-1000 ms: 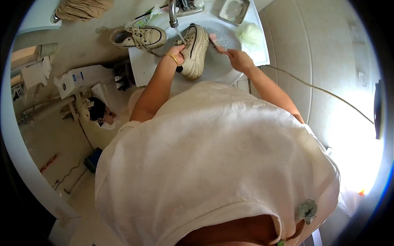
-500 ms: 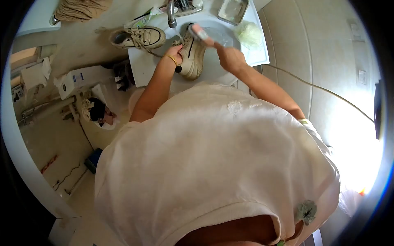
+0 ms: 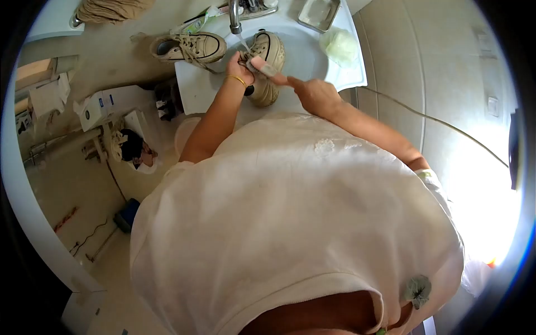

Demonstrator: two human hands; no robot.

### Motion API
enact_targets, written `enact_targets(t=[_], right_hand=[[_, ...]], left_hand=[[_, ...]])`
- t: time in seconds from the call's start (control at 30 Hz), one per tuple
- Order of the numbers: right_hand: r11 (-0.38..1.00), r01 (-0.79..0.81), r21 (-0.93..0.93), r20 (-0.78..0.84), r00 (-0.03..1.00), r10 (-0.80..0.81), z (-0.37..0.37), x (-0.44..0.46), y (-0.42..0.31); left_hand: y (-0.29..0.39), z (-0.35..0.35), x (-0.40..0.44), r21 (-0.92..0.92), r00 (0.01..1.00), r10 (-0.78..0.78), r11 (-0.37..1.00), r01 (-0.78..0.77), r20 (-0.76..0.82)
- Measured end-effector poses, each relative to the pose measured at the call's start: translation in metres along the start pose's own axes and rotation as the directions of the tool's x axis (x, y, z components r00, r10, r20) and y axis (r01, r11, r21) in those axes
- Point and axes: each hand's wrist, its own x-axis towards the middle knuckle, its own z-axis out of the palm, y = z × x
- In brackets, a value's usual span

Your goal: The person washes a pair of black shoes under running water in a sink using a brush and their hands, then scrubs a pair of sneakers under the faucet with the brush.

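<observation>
My left hand [image 3: 240,70], with a yellow bangle at the wrist, grips the laced opening of a dirty white shoe [image 3: 270,51] over the sink basin [image 3: 307,56]. Water runs from the faucet [image 3: 235,19] onto the laces beside my fingers. My right hand [image 3: 315,96] is closed around the handle of a pink brush [image 3: 266,68]. The brush head lies against the laces and tongue of the shoe, close to my left fingers. A second shoe [image 3: 204,47] with loose laces rests on the sink's left edge.
A metal soap tray [image 3: 319,13] and a pale green bundle [image 3: 339,47] sit at the sink's right side. Behind the left shoe lies a green and white tube [image 3: 195,24]. A white box [image 3: 106,107] stands lower left, and a cable [image 3: 424,116] crosses the right wall.
The pink brush has moved from the basin, right of the shoe, across the toe and down onto the laces. The held shoe has turned slightly, and my left hand has shifted up its opening.
</observation>
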Motion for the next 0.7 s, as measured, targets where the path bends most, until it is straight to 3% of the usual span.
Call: enact_targets(t=[0.1,0.17,0.2,0.27,0.33,0.37,0.4,0.5,0.53,0.57,0.63,0.67,0.7], right_hand=[[0.996,-0.063,-0.069,-0.082,0.995,0.057,0.010,0.041,0.021],[0.988,-0.147,-0.056,-0.189,0.973,0.134,0.013,0.065,0.026],[0.983,-0.174,-0.054,-0.094,0.981,0.169,0.004,0.061,0.018],[0.997,-0.061,-0.040,-0.018,0.998,0.060,-0.007,0.031,0.004],[1.000,0.026,-0.017,0.115,0.993,-0.024,-0.022,0.001,-0.011],[0.999,0.030,-0.036,0.079,0.996,-0.027,-0.019,0.005,-0.011],[0.998,0.034,-0.053,0.044,0.999,-0.031,-0.012,0.014,-0.010],[0.998,-0.043,-0.049,-0.028,0.999,0.041,-0.003,0.059,0.004],[0.995,-0.083,-0.063,-0.054,0.995,0.080,-0.001,0.071,0.008],[0.990,-0.127,-0.064,-0.075,0.990,0.122,0.005,0.077,0.009],[0.998,-0.063,-0.023,-0.028,0.998,0.063,-0.015,0.047,-0.005],[0.999,-0.031,-0.036,-0.008,1.000,0.030,-0.020,0.030,-0.010],[0.999,0.007,-0.047,0.017,1.000,-0.006,-0.025,0.018,-0.015]], left_hand=[[-0.004,0.010,-0.005,0.030,0.993,-0.057,0.998,0.060,-0.106],[-0.007,0.001,0.006,0.018,0.999,-0.033,0.999,0.033,-0.012],[-0.008,0.000,0.003,0.022,1.000,-0.014,1.000,0.014,-0.003],[-0.007,-0.004,0.007,-0.014,0.998,-0.003,1.000,0.004,0.060],[-0.002,0.023,-0.027,0.000,0.993,-0.034,0.999,0.034,-0.116],[0.000,0.031,-0.039,0.005,0.978,-0.046,0.999,0.048,-0.205],[-0.005,0.008,-0.008,-0.077,0.996,0.005,0.997,-0.012,-0.087],[-0.008,-0.010,0.014,-0.030,0.977,-0.055,0.998,0.063,0.204],[-0.009,-0.002,0.004,-0.037,0.995,-0.052,0.998,0.055,0.080],[-0.009,-0.007,0.006,-0.072,0.992,-0.048,0.996,0.057,0.116],[-0.011,-0.016,0.023,-0.133,0.977,-0.054,0.988,0.083,0.207],[-0.011,0.000,-0.001,-0.095,0.998,0.005,0.996,0.001,0.066],[-0.013,0.000,0.003,-0.086,0.999,0.022,0.996,-0.019,0.034]])
